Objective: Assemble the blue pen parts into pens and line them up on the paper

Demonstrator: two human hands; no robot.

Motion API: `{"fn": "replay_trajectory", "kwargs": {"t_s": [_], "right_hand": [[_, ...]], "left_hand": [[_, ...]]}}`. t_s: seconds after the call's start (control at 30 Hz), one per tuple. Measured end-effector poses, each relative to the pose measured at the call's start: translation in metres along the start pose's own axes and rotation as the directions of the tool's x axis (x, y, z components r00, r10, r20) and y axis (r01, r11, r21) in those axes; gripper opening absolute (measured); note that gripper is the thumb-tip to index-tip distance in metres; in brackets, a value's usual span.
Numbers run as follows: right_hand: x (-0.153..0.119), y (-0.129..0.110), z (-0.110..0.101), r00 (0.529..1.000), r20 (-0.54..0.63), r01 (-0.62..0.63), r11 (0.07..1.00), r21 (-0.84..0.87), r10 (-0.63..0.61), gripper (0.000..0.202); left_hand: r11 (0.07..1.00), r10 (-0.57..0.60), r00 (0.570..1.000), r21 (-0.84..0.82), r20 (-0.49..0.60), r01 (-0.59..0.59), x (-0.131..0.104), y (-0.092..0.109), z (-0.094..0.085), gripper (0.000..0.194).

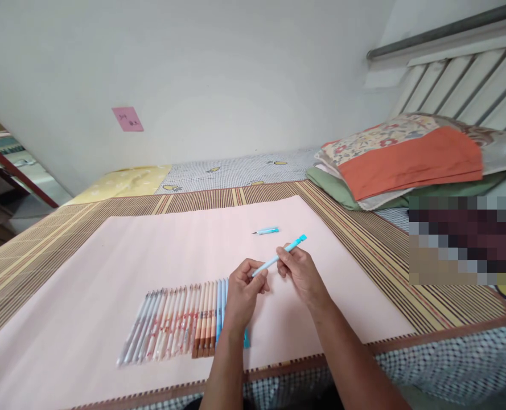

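Note:
Both of my hands hold one light blue pen (274, 260) over the pink sheet. Its bright turquoise end points up and to the right. My left hand (245, 290) pinches the lower, pale end, while my right hand (297, 267) grips it nearer the turquoise end. Beyond them a short pen part (266, 230), with a dark tip and a turquoise end, lies on the sheet. To the left is a row of several pens (173, 324) side by side, grey, white with red, orange-brown and blue. My left hand and forearm hide the row's right end.
Under everything, the pink sheet (86, 285) lies on a striped bamboo mat (346, 233). Folded pillows and cloths (415, 165) are piled at the right, by a slatted headboard (470, 80). A pink note (127, 119) is on the white wall.

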State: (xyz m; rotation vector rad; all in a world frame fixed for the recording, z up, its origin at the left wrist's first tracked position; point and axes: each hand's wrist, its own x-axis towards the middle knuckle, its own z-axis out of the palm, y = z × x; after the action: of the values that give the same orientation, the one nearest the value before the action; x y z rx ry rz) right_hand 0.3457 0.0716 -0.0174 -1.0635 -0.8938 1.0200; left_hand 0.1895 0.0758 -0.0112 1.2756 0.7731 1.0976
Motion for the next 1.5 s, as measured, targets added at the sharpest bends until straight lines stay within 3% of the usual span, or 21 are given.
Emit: {"fn": "replay_trajectory", "kwargs": {"t_s": [0.13, 0.23, 0.33, 0.43, 0.57, 0.67, 0.8, 0.9, 1.07, 1.3, 1.4, 1.5], "right_hand": [[-0.003, -0.005, -0.005, 0.989, 0.136, -0.079, 0.969, 0.232, 0.048, 0.039], [-0.004, -0.006, -0.01, 0.979, 0.199, -0.106, 0.958, 0.268, 0.053, 0.033], [-0.003, -0.003, -0.01, 0.985, 0.163, -0.088, 0.977, 0.197, 0.056, 0.027], [-0.001, 0.003, -0.002, 0.998, 0.059, -0.03, 0.988, 0.152, 0.021, 0.027], [0.0, 0.007, 0.006, 0.999, -0.045, -0.013, 0.972, 0.233, 0.024, 0.034], [0.0, 0.004, 0.004, 0.998, 0.019, -0.067, 0.947, 0.313, 0.064, 0.03], [-0.001, -0.003, -0.003, 0.991, 0.123, -0.094, 0.951, 0.296, 0.059, 0.031], [-0.001, -0.003, -0.002, 0.994, 0.095, -0.084, 0.969, 0.232, 0.063, 0.029], [0.001, 0.005, 0.006, 0.998, -0.031, -0.05, 0.972, 0.228, 0.058, 0.037], [-0.002, 0.002, 0.003, 0.986, 0.139, -0.13, 0.948, 0.291, 0.092, 0.031], [-0.001, 0.004, 0.005, 0.993, 0.086, -0.094, 0.967, 0.238, 0.075, 0.03], [0.0, 0.009, 0.01, 0.998, 0.008, -0.068, 0.967, 0.246, 0.068, 0.029]], "left_hand": [[0.989, -0.076, 0.997, -0.128, -0.012, 0.074, 0.002, -0.004, 0.001, 0.029], [0.975, -0.123, 0.992, -0.187, -0.005, 0.119, 0.003, -0.006, 0.0, 0.031], [0.975, -0.122, 0.992, -0.187, 0.016, 0.123, 0.004, -0.007, -0.001, 0.03], [0.993, -0.039, 0.999, -0.113, -0.025, 0.036, 0.003, -0.007, 0.001, 0.023], [0.997, 0.071, 0.994, 0.03, -0.078, -0.069, 0.0, -0.006, 0.006, 0.017], [0.999, 0.026, 0.997, -0.026, -0.074, -0.028, 0.001, -0.006, 0.005, 0.021], [0.991, -0.065, 0.996, -0.124, -0.06, 0.057, 0.003, -0.005, 0.001, 0.028], [0.986, -0.087, 0.995, -0.147, -0.039, 0.08, 0.003, -0.005, 0.0, 0.028], [0.998, 0.011, 0.998, -0.057, -0.065, -0.014, 0.001, -0.002, 0.005, 0.022], [0.987, -0.092, 0.995, -0.135, -0.047, 0.085, 0.002, -0.003, 0.002, 0.03], [0.987, -0.082, 0.996, -0.138, -0.033, 0.077, 0.002, -0.004, 0.001, 0.028], [1.0, 0.017, 0.997, -0.022, -0.069, -0.019, 0.0, -0.004, 0.003, 0.022]]}}
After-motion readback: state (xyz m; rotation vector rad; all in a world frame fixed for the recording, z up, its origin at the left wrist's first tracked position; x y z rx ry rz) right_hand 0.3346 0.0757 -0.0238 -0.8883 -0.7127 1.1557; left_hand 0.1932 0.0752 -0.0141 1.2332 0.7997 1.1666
